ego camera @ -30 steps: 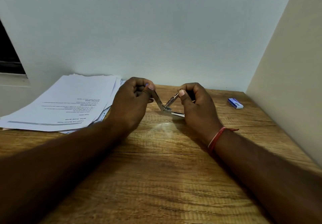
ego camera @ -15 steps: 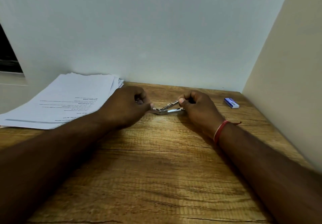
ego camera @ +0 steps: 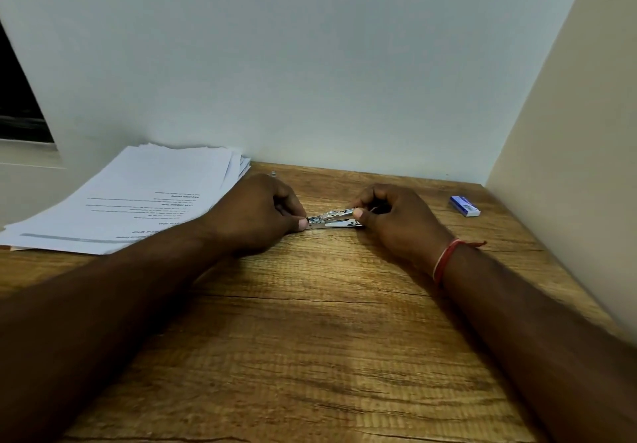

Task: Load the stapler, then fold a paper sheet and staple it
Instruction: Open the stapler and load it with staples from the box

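Note:
A small silver stapler (ego camera: 332,219) lies flat on the wooden table (ego camera: 310,322), its top arm only slightly raised. My left hand (ego camera: 256,213) pinches its left end between thumb and fingers. My right hand (ego camera: 393,222) grips its right end, thumb on the side. A stack of printed paper sheets (ego camera: 138,197) lies at the back left of the table, its near edge under my left forearm. A small blue and white staple box (ego camera: 464,206) sits at the back right.
A pale wall runs along the table's far edge and a cream wall closes off the right side. A dark window opening (ego camera: 17,104) is at far left. A tiny metal piece (ego camera: 274,174) lies by the paper stack's corner.
The stapler was held up and opened in a V shape; both hands have lowered it onto the table and folded it nearly flat.

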Motion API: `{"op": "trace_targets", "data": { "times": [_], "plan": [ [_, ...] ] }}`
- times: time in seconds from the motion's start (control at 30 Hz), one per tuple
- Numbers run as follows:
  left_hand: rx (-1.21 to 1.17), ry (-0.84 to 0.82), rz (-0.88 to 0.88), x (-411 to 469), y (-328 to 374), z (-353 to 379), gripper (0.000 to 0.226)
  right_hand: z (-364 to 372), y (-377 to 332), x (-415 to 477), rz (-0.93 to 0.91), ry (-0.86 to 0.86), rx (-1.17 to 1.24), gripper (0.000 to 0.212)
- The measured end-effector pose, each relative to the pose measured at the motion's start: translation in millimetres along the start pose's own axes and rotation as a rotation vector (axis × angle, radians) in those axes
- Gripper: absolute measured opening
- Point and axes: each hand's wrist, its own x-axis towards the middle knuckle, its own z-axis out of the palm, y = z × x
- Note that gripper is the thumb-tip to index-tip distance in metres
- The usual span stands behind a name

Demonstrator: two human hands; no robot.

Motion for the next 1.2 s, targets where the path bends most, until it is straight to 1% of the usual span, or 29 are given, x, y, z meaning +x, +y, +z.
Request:
{"op": "trace_targets", "data": {
  "times": [0.17, 0.3, 0.43, 0.53, 0.7, 0.8, 0.97, 1.2],
  "plan": [
    [-0.011, -0.016, -0.004, -1.1, 1.9, -0.8, 0.007, -0.9, 3.0, 2.9, 0.018, -0.013, -0.009, 0.007],
    [-0.010, -0.014, -0.005, -3.4, 4.7, 2.0, 0.009, 0.7, 4.3, 2.4, 0.031, -0.037, -0.100, 0.006],
    [-0.042, -0.040, 0.060, -7.1, 6.6, 9.1, 0.029, 5.0, 2.0, 0.2, -0.007, -0.057, -0.129, 0.005],
    [-0.011, -0.070, 0.134, -7.6, 9.7, 11.2, 0.036, 6.4, 1.5, -1.1, -0.040, -0.095, -0.123, 0.008],
    [0.147, -0.142, 0.250, -10.1, 16.5, 6.7, 0.033, 4.0, 0.6, -2.5, -0.067, -0.145, -0.034, 0.030],
    [0.171, -0.200, 0.312, -11.4, 17.1, 6.4, 0.035, 2.0, 0.6, -2.3, -0.068, -0.172, -0.003, 0.042],
    [0.155, -0.216, 0.354, -8.2, 11.5, 6.6, 0.034, -0.4, -0.1, -3.6, -0.093, -0.203, 0.021, 0.047],
    [0.099, -0.161, 0.388, -5.9, 7.7, 12.4, 0.015, 2.6, 0.0, -3.8, -0.123, -0.183, 0.048, 0.050]
  ]
}}
